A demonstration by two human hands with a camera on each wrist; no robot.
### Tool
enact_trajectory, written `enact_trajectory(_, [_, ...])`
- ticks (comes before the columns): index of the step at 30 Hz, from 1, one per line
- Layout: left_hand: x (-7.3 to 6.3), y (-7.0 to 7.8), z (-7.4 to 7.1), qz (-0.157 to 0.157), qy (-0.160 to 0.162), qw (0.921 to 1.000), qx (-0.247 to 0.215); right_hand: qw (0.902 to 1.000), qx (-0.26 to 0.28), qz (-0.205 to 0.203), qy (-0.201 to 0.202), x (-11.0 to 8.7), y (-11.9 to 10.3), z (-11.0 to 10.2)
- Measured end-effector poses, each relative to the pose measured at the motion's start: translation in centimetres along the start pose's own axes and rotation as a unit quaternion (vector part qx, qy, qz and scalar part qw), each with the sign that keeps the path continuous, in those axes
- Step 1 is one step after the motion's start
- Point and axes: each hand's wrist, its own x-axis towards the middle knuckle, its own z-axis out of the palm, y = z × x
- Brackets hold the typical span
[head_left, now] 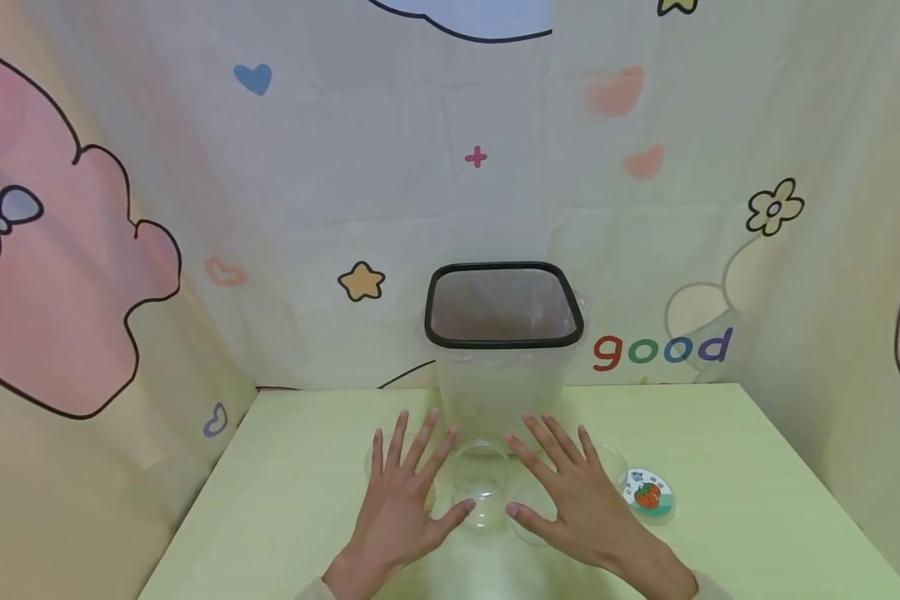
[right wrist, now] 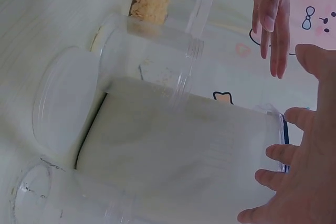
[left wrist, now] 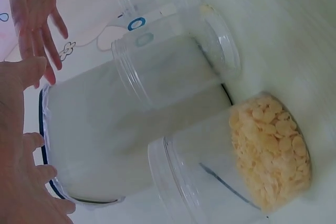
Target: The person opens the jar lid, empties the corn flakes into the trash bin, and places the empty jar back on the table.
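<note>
Both my left hand (head_left: 399, 504) and right hand (head_left: 587, 504) are held palms down with fingers spread, holding nothing. Between them stands an upright clear plastic jar (head_left: 482, 483) with no lid on it and no visible filling. Mostly hidden beneath the left hand is another open clear jar, its lower part filled with pale yellow round flakes (left wrist: 273, 153). A third clear jar (right wrist: 79, 195) stands by the right hand and is partly covered by it in the head view. A translucent round lid (right wrist: 65, 98) lies on the table in front of the middle jar.
Behind the jars stands a pale bin (head_left: 504, 392) with a black rim and a clear bag lining. A round label or lid with a red fruit picture (head_left: 648, 496) lies right of the right hand. Printed cloth (head_left: 345, 167) encloses the light green table (head_left: 270, 500).
</note>
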Motion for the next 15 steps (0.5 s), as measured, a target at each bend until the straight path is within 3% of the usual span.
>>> enact_trajectory(15, [-1.1,-2.7,-1.0,-0.051,-0.008,0.9982,-0.030,0.9999,-0.009,-0.010,0.006,0.5,-0.7,0.5])
